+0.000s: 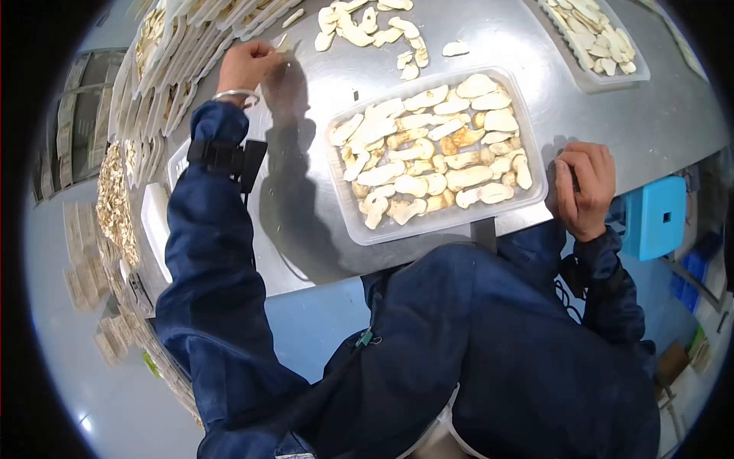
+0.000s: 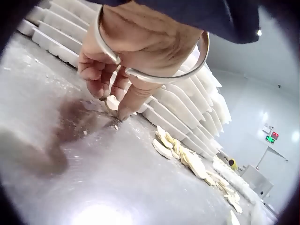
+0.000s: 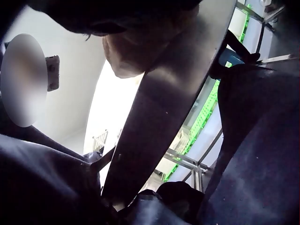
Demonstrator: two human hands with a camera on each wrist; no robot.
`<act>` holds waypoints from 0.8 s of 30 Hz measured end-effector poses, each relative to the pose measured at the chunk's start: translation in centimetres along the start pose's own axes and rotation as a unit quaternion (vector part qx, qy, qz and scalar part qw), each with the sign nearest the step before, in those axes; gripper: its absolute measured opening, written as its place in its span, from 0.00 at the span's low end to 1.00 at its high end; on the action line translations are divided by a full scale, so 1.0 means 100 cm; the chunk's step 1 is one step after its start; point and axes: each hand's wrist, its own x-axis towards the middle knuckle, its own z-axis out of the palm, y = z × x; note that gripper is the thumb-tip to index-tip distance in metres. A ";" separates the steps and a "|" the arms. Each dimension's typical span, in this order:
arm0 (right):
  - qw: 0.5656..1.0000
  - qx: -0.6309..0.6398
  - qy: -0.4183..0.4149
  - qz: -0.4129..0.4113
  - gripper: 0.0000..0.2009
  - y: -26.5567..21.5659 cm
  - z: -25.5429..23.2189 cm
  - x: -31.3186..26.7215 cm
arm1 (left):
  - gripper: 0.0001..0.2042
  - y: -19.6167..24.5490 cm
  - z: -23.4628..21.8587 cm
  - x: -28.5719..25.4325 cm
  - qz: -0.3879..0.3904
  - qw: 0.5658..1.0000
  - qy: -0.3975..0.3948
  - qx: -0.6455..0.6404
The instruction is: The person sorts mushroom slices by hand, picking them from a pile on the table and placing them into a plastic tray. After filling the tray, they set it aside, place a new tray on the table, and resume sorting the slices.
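My left hand (image 1: 248,65) reaches to the far left of the steel table (image 1: 306,199), beside the stacked white trays (image 1: 164,53). Its thumb and fingers (image 2: 124,105) pinch a small pale mushroom slice (image 2: 112,102) that lies on the metal. A silver bangle (image 2: 154,75) circles that wrist. A clear plastic tray (image 1: 535,141) full of mushroom slices (image 1: 432,157) sits in front of me. My right hand (image 1: 585,187) rests at the table's near edge just right of that tray, fingers loosely curled, with nothing seen in it. In the right wrist view only the table's underside (image 3: 159,117) and part of the hand (image 3: 131,56) show.
Loose slices (image 1: 371,27) lie in a heap on the far side of the table, also seen as slices (image 2: 180,152) beyond my left hand. A second filled tray (image 1: 638,73) stands at the far right. A blue stool (image 1: 657,218) is beside my right knee.
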 end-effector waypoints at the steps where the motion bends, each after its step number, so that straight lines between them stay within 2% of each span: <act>1: 1.000 0.000 -0.001 0.001 0.04 0.000 0.000 0.000 | 0.15 0.023 -0.008 -0.023 -0.025 0.999 -0.016 -0.041; 5: 1.000 0.002 0.000 0.001 0.04 0.000 -0.001 -0.001 | 0.08 0.078 -0.019 -0.117 -0.047 0.983 0.001 -0.175; 7: 1.000 0.002 0.001 -0.004 0.04 0.000 0.000 0.000 | 0.06 0.096 -0.013 -0.164 -0.049 0.973 -0.056 -0.217; 8: 1.000 0.001 0.002 -0.005 0.04 0.000 0.000 0.000 | 0.05 0.109 -0.005 -0.187 -0.062 0.957 -0.064 -0.276; 9: 1.000 0.000 0.003 -0.006 0.04 0.000 0.000 0.000 | 0.05 0.120 0.001 -0.206 -0.044 0.967 -0.063 -0.243; 11: 1.000 0.001 -0.003 -0.001 0.04 0.000 0.001 -0.002 | 0.05 0.139 0.011 -0.234 -0.098 0.953 -0.072 -0.277; 15: 1.000 0.002 -0.001 -0.006 0.03 0.000 0.000 -0.001 | 0.05 0.156 0.027 -0.254 -0.176 0.915 -0.022 -0.362; 19: 1.000 0.004 -0.005 -0.003 0.03 0.001 0.000 -0.001 | 0.05 0.154 0.034 -0.256 -0.197 0.903 -0.067 -0.375; 22: 1.000 0.004 -0.002 -0.003 0.03 0.000 -0.001 -0.002 | 0.05 0.156 0.035 -0.255 -0.198 0.898 -0.073 -0.387; 24: 1.000 0.003 -0.001 -0.006 0.03 0.000 0.000 -0.001 | 0.05 0.159 0.036 -0.254 -0.196 0.898 -0.049 -0.391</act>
